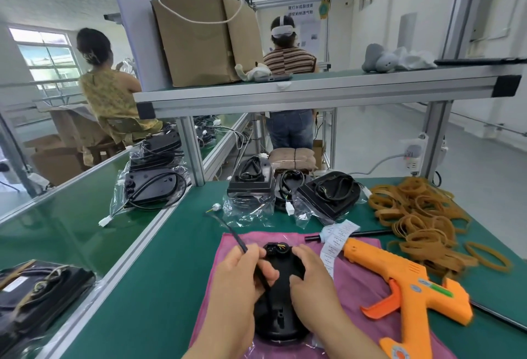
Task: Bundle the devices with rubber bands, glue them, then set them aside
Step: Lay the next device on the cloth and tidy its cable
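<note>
A black oval device (pixel 281 313) lies on a pink cloth (pixel 359 281) on the green table, coloured wires showing at its far end. My left hand (pixel 242 276) grips the device's black cable (pixel 236 237) against its left side. My right hand (pixel 308 276) curls over the device's right upper edge. An orange glue gun (pixel 405 287) lies on the cloth to the right. A heap of tan rubber bands (pixel 419 216) sits at the right rear.
Several bagged black devices (pixel 328 193) with cables stand behind the cloth, more on the left conveyor (pixel 151 184). Another device (pixel 37 298) lies at near left. A paper-tagged black rod (pixel 368 233) lies behind the gun. An overhead shelf (pixel 313 93) holds a cardboard bag. Two people sit beyond.
</note>
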A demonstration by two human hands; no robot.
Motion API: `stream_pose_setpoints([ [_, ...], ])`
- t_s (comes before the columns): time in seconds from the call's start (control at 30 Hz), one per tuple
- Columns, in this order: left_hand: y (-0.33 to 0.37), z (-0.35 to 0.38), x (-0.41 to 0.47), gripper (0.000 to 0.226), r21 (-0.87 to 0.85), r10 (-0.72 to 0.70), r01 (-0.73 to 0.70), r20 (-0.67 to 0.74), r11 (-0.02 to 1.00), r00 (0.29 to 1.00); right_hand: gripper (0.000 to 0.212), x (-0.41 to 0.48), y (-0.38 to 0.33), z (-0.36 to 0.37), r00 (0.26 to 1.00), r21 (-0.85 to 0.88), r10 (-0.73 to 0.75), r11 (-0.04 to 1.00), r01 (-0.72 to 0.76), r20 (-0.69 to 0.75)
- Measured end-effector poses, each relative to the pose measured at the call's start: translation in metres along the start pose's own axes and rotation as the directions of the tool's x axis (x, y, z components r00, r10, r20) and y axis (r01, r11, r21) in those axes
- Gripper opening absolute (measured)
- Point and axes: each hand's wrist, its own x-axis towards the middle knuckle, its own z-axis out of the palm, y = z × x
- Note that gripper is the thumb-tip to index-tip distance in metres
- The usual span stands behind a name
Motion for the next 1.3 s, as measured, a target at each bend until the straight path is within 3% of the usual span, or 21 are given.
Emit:
stream_pose_setpoints([
  [0.4, -0.037, -0.024, -0.033, 0.037, 0.349, 0.174, -0.225, 0.170, 0.910, 0.970, 0.054, 0.002, 0.001, 0.000, 1.000, -0.023, 0.012, 1.000, -0.012, -0.002],
  [0.5, -0.038, -0.025, -0.046, 0.032, 0.506, 0.224, -0.325, 0.251, 0.799, 0.942, 0.052, 0.004, 0.002, 0.001, 1.000, -0.037, 0.013, 0.999, -0.013, -0.005],
  [0.57, -0.040, -0.025, -0.050, 0.029, 0.620, 0.265, -0.415, 0.324, 0.666, 0.908, 0.051, 0.005, 0.001, -0.001, 1.000, -0.037, 0.002, 0.999, -0.002, -0.006],
  [0.67, -0.038, -0.020, -0.046, 0.025, 0.671, 0.312, -0.520, 0.417, 0.528, 0.854, 0.046, 0.004, -0.003, -0.012, 0.998, -0.021, 0.006, 1.000, -0.004, 0.062],
  [0.77, -0.036, -0.016, -0.045, 0.031, 0.663, 0.334, -0.569, 0.461, 0.487, 0.822, 0.022, 0.000, -0.013, -0.034, 0.999, 0.081, 0.024, 0.996, -0.027, 0.043],
  [0.87, -0.033, -0.012, -0.048, 0.033, 0.666, 0.332, -0.547, 0.435, 0.508, 0.837, 0.038, -0.008, -0.033, -0.057, 0.987, 0.363, 0.058, 0.925, -0.111, 0.153],
  [0.93, -0.034, -0.008, -0.046, 0.017, 0.671, 0.321, -0.512, 0.399, 0.536, 0.859, 0.038, -0.015, -0.042, -0.067, 0.988, 0.412, 0.008, 0.908, -0.073, 0.156],
  [1.0, -0.033, -0.005, -0.044, 0.008, 0.685, 0.332, -0.516, 0.396, 0.514, 0.856, 0.020, -0.020, -0.043, -0.069, 0.994, 0.281, -0.072, 0.959, 0.048, 0.077],
  [1.07, -0.035, -0.003, -0.044, 0.021, 0.730, 0.360, -0.571, 0.453, 0.376, 0.816, 0.010, -0.020, -0.040, -0.068, 0.991, 0.083, -0.132, 0.988, 0.129, 0.027],
  [1.13, -0.040, -0.004, -0.045, 0.035, 0.684, 0.462, -0.657, 0.494, 0.318, 0.737, 0.010, -0.012, -0.032, -0.065, 0.989, -0.045, -0.145, 0.988, 0.146, 0.016],
  [1.2, -0.043, -0.006, -0.043, 0.026, 0.633, 0.533, -0.711, 0.505, 0.306, 0.679, 0.014, -0.001, -0.022, -0.061, 0.989, -0.130, -0.146, 0.981, 0.146, 0.008],
  [1.23, -0.046, -0.007, -0.043, 0.015, 0.632, 0.507, -0.710, 0.521, 0.311, 0.686, 0.012, 0.004, -0.017, -0.058, 0.987, -0.189, -0.160, 0.969, 0.159, 0.007],
  [1.3, -0.050, -0.004, -0.046, 0.010, 0.706, 0.320, -0.613, 0.524, 0.355, 0.789, 0.014, 0.013, -0.008, -0.050, 0.979, -0.319, -0.204, 0.927, 0.199, 0.016],
])
